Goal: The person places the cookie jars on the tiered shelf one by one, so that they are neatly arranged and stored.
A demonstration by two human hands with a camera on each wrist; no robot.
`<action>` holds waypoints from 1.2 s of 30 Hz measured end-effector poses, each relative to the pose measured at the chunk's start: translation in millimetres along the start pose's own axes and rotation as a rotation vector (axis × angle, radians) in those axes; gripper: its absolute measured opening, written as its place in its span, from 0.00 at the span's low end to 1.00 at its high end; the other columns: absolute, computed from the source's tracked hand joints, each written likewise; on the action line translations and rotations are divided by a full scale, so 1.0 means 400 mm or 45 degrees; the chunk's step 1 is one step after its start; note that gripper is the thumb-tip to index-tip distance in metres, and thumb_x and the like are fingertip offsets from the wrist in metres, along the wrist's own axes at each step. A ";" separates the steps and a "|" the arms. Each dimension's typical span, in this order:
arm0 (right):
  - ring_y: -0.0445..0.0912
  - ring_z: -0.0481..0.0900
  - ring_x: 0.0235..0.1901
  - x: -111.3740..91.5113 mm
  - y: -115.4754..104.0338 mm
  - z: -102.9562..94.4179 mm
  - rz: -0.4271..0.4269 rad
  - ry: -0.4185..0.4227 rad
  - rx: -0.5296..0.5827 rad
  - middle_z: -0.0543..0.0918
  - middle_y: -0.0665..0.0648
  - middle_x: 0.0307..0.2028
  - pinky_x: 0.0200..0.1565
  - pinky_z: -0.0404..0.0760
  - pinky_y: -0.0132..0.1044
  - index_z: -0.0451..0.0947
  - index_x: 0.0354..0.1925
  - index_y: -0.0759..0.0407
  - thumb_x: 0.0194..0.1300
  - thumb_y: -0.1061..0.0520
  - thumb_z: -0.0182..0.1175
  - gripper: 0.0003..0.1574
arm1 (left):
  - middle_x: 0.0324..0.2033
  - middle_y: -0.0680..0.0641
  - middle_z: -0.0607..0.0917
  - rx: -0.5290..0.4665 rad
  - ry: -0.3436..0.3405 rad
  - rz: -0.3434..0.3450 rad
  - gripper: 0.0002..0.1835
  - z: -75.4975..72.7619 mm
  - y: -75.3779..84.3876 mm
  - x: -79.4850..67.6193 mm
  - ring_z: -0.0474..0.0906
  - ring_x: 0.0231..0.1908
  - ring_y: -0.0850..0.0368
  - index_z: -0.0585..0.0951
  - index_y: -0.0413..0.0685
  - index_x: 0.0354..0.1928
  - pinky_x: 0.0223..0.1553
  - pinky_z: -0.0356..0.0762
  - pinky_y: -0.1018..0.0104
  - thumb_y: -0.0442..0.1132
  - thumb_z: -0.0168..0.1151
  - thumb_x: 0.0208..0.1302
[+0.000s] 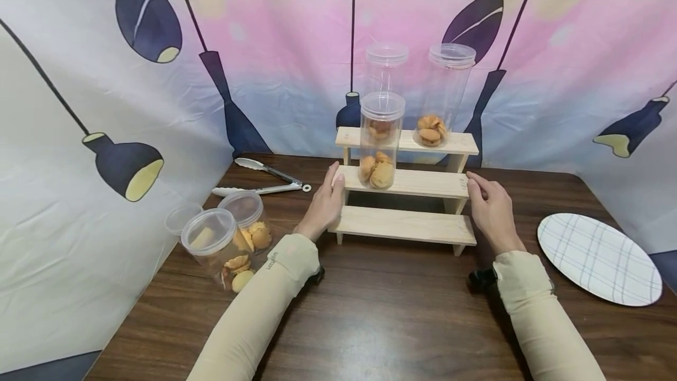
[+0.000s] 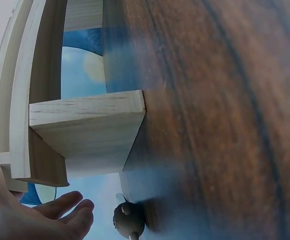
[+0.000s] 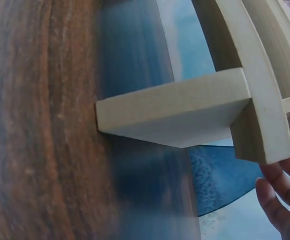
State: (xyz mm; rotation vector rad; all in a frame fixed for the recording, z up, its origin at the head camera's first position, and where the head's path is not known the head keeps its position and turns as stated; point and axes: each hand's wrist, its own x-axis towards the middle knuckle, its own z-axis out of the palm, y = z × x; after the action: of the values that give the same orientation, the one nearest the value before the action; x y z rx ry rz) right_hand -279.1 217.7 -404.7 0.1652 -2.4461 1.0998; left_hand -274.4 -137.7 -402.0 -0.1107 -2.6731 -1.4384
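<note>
A three-tier wooden display stand (image 1: 407, 223) stands on the table. My left hand (image 1: 324, 204) holds the left end of its middle tier, thumb toward the front. At the opposite end, my right hand (image 1: 492, 210) grips the same tier with bent fingers. The right wrist view shows fingertips (image 3: 280, 182) right at the tier's end. Near the left hand, a clear lidded jar (image 1: 382, 143) of cookies stands on the middle tier. Two more tall jars stand on the top tier: one at the right (image 1: 444, 96), the other (image 1: 387, 72) partly hidden behind the front jar.
Left of the stand are clear jars of cookies (image 1: 211, 240), close to the left forearm. Metal tongs (image 1: 275, 189) lie spread behind them. An oval checked plate (image 1: 597, 257) is at the right. A printed cloth (image 1: 296, 34) hangs behind the dark wooden table (image 1: 391, 322).
</note>
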 end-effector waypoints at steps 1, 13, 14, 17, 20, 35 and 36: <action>0.60 0.76 0.45 -0.001 0.000 0.000 0.006 -0.001 0.003 0.78 0.69 0.48 0.46 0.72 0.56 0.73 0.68 0.57 0.80 0.44 0.41 0.31 | 0.76 0.49 0.59 -0.004 -0.002 -0.003 0.30 0.000 0.000 0.000 0.60 0.72 0.43 0.44 0.86 0.76 0.70 0.57 0.42 0.70 0.26 0.74; 0.63 0.77 0.49 -0.016 0.006 0.005 0.061 0.020 0.026 0.78 0.69 0.52 0.51 0.74 0.60 0.72 0.69 0.54 0.80 0.42 0.42 0.31 | 0.75 0.48 0.61 0.025 0.002 -0.012 0.30 0.003 0.001 -0.004 0.59 0.73 0.43 0.45 0.86 0.76 0.70 0.57 0.41 0.70 0.26 0.74; 0.62 0.77 0.49 -0.016 0.007 0.006 0.059 0.026 0.026 0.78 0.69 0.51 0.50 0.74 0.60 0.73 0.69 0.54 0.79 0.42 0.42 0.31 | 0.75 0.47 0.63 0.027 0.002 -0.015 0.30 0.003 0.002 -0.005 0.59 0.72 0.42 0.45 0.86 0.76 0.70 0.57 0.41 0.70 0.26 0.74; 0.61 0.78 0.47 -0.012 0.009 0.009 0.048 0.035 0.025 0.78 0.68 0.50 0.49 0.75 0.59 0.73 0.68 0.53 0.79 0.42 0.43 0.30 | 0.74 0.46 0.63 0.035 0.006 -0.019 0.30 0.000 0.005 -0.005 0.60 0.72 0.42 0.45 0.87 0.76 0.70 0.57 0.41 0.70 0.26 0.74; 0.61 0.78 0.47 -0.008 0.009 0.011 0.041 0.043 0.033 0.78 0.68 0.50 0.49 0.75 0.58 0.73 0.68 0.53 0.79 0.42 0.43 0.30 | 0.75 0.47 0.62 0.046 0.010 -0.018 0.30 -0.005 0.008 -0.003 0.59 0.72 0.41 0.45 0.86 0.76 0.70 0.56 0.41 0.70 0.26 0.74; 0.60 0.78 0.43 0.001 0.011 0.009 0.008 0.060 0.034 0.79 0.68 0.48 0.45 0.74 0.53 0.75 0.67 0.55 0.79 0.43 0.44 0.29 | 0.75 0.47 0.60 0.140 0.002 -0.001 0.34 -0.030 0.021 0.003 0.54 0.74 0.45 0.47 0.75 0.79 0.72 0.53 0.44 0.69 0.32 0.75; 0.60 0.78 0.43 0.000 0.012 0.009 0.010 0.060 0.035 0.79 0.68 0.48 0.46 0.74 0.53 0.75 0.67 0.55 0.79 0.43 0.44 0.29 | 0.76 0.48 0.60 0.162 0.001 -0.004 0.34 -0.032 0.025 0.001 0.53 0.75 0.46 0.47 0.74 0.79 0.73 0.52 0.44 0.69 0.32 0.74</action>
State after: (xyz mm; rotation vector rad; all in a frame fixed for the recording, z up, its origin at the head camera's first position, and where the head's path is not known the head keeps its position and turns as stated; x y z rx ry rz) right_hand -281.9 218.3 -409.9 0.1367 -2.3931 1.1288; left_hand -272.8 -143.0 -386.8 -0.0953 -2.7567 -1.2644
